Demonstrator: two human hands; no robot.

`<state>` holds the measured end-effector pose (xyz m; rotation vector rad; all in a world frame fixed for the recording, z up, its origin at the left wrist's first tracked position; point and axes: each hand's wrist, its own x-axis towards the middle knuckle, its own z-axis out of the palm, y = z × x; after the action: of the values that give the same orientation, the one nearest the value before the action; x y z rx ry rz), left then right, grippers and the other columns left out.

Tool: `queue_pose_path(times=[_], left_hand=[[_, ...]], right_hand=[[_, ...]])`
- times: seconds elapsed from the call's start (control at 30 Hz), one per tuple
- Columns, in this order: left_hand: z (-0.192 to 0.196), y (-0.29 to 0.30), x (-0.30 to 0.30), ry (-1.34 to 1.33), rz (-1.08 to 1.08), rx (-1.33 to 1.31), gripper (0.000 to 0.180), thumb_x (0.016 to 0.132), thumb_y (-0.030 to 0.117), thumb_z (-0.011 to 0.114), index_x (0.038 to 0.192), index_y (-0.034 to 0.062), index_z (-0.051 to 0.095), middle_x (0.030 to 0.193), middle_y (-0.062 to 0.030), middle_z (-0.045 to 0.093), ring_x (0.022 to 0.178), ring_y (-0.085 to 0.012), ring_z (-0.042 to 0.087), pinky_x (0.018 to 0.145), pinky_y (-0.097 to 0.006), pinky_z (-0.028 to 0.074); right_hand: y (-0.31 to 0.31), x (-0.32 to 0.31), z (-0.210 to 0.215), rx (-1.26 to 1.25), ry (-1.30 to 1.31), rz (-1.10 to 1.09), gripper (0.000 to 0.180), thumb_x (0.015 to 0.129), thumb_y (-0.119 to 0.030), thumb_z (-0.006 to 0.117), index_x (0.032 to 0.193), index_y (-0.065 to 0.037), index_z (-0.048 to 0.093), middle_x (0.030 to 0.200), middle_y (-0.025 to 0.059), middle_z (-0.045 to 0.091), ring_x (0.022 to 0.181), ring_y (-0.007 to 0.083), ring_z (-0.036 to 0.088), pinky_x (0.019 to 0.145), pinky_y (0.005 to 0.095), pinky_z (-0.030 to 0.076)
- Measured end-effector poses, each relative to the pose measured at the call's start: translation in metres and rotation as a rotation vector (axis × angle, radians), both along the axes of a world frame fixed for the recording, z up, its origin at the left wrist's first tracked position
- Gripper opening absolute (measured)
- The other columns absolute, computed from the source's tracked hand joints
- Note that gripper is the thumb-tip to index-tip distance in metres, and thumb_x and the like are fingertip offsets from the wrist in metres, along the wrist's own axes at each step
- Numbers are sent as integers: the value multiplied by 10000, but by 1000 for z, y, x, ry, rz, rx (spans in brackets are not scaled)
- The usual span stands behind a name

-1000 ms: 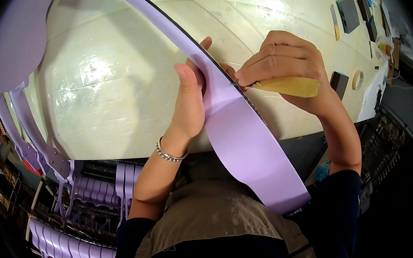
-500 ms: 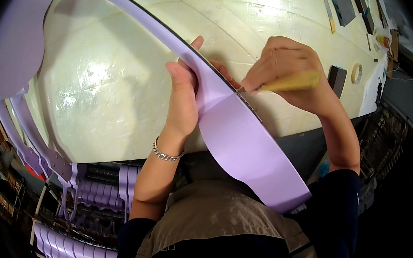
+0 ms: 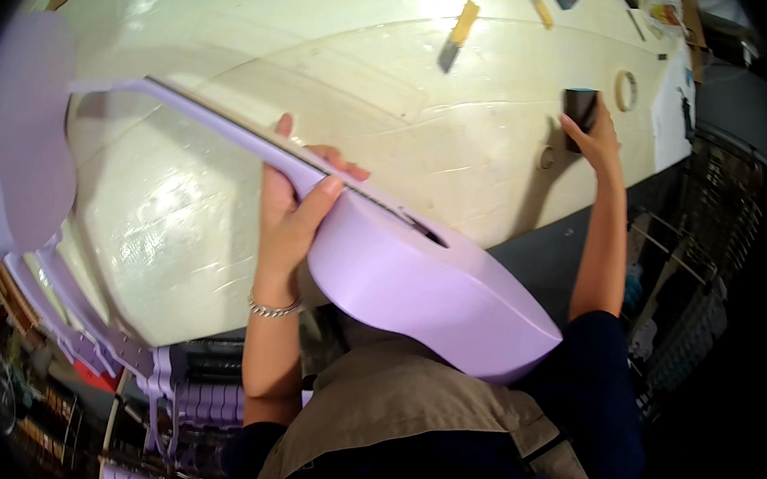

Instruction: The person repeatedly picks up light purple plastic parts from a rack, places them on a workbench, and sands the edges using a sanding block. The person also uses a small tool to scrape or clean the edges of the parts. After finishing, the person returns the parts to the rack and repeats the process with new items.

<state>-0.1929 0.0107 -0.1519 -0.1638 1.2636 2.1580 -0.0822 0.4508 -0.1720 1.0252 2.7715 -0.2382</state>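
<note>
A glossy purple ukulele (image 3: 424, 298) without strings lies slantwise across my lap, its body toward my right side and its neck reaching to the far left. My left hand (image 3: 290, 209) is wrapped round the neck near the body, thumb on the near side and fingers coming over the far side. Out to the right, my right hand (image 3: 597, 140) grips a dark rectangular block (image 3: 580, 109) at the table. A flat-bladed tool with a yellow handle (image 3: 459, 36) lies on the table beyond the ukulele, apart from both hands.
A pale, film-covered table (image 3: 190, 259) spreads ahead. Near the right hand are a tape roll (image 3: 627, 92) and a small ring (image 3: 546, 157). Another yellow-handled tool (image 3: 536, 2) lies farther off. More purple instruments (image 3: 23, 135) stand at the left, and several hang below the table edge.
My right hand has put down the yellow-handled tool and moved right to the dark block. The ukulele has tilted, so its top and sound hole now show; my left hand still holds the neck.
</note>
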Motion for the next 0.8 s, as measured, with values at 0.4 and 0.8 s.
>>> queue_pose_path(times=[0.4,0.8], left_hand=[[-3,4,-1,-115,75,-5,613,967,339,292,1409,-9,51,888,-161,557,801,-308,622,762,-407,510],[2,7,-3,-96,90,-65,650,971,437,260,1400,-29,115,879,-146,575,770,-234,608,742,-336,493]], right_hand=[[-212,-97,95,-815,204,643,576,836,-466,510,1280,-101,488,1099,142,504,967,259,527,859,316,399],[-240,-103,107,-706,41,716,421,840,-327,556,1210,-127,545,970,148,562,821,297,582,722,335,469]])
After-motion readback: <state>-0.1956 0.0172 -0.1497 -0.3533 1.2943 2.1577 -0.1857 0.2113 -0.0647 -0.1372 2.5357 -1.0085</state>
